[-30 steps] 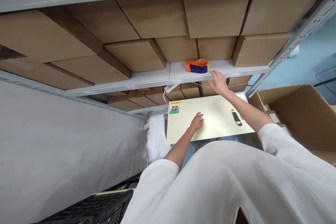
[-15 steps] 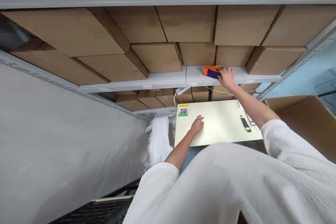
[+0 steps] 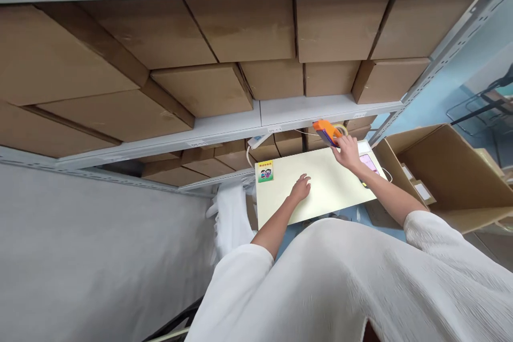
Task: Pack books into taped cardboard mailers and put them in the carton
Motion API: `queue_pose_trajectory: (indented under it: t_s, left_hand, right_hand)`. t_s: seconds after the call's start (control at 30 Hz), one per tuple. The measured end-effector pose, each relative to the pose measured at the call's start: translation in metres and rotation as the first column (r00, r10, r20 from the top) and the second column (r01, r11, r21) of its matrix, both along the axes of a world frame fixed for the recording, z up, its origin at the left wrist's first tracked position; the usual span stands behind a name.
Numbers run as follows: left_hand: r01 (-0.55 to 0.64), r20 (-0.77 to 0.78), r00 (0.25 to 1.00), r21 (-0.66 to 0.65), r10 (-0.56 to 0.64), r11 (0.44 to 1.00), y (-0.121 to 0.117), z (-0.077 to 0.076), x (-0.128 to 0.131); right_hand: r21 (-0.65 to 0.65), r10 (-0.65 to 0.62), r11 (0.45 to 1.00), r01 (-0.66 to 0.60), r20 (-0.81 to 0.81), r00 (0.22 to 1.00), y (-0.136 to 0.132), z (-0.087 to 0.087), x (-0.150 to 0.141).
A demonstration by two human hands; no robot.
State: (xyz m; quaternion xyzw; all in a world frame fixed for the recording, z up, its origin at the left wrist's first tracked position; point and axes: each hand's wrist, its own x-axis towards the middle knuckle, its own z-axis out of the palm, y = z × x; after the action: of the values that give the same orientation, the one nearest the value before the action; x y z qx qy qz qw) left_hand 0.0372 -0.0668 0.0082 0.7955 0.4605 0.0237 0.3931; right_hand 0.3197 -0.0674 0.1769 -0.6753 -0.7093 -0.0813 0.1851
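My right hand point(image 3: 347, 152) is closed around an orange and dark blue tape dispenser point(image 3: 326, 131) with a roll of tape in it. It holds the dispenser in the air in front of the shelf edge, above the far right of a pale tabletop point(image 3: 280, 208). My left hand point(image 3: 300, 187) is over the middle of that tabletop, fingers loosely spread and holding nothing. To its left lies a small yellow and green booklet point(image 3: 265, 171). A phone point(image 3: 369, 163) with a lit screen lies at the right, partly behind my right forearm.
Cardboard boxes point(image 3: 256, 26) fill the grey metal shelf point(image 3: 228, 128) above the tabletop. An open carton point(image 3: 460, 171) stands at the right with small white-labelled items inside. A white power strip point(image 3: 259, 140) sits under the shelf edge; white wrapping material point(image 3: 232, 214) hangs at the left.
My right hand has lifted the tape dispenser off the shelf and brought it down toward me. The view has turned right, showing more of the open carton. My left hand stays over the tabletop.
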Motion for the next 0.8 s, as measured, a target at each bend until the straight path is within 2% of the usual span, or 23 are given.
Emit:
queue_pose_trajectory:
  t_s: [0.13,0.27,0.4,0.57,0.8]
  left_hand:
    - [0.022,-0.003,1.0,-0.01,-0.022,1.0,-0.006,-0.003,0.018]
    - [0.039,-0.016,0.999,-0.014,-0.039,0.999,-0.014,-0.006,0.035]
    - [0.048,-0.035,0.998,-0.027,-0.049,0.998,-0.027,-0.01,0.05]
    - [0.035,-0.061,0.997,-0.059,-0.038,0.998,-0.047,-0.016,0.065]
    - [0.039,-0.113,0.992,-0.1,-0.05,0.994,-0.066,-0.018,0.076]
  right_hand:
    - [-0.237,-0.133,0.964,0.116,-0.055,0.99,-0.042,-0.051,0.012]
    - [-0.457,-0.293,0.858,0.236,-0.056,0.955,-0.078,-0.099,0.022]
    - [-0.565,-0.328,0.789,0.242,-0.053,0.943,-0.108,-0.134,0.033]
    - [-0.634,-0.303,0.748,0.198,-0.06,0.951,-0.123,-0.158,0.043]
    - [-0.671,-0.249,0.731,0.124,-0.093,0.964,-0.127,-0.171,0.057]
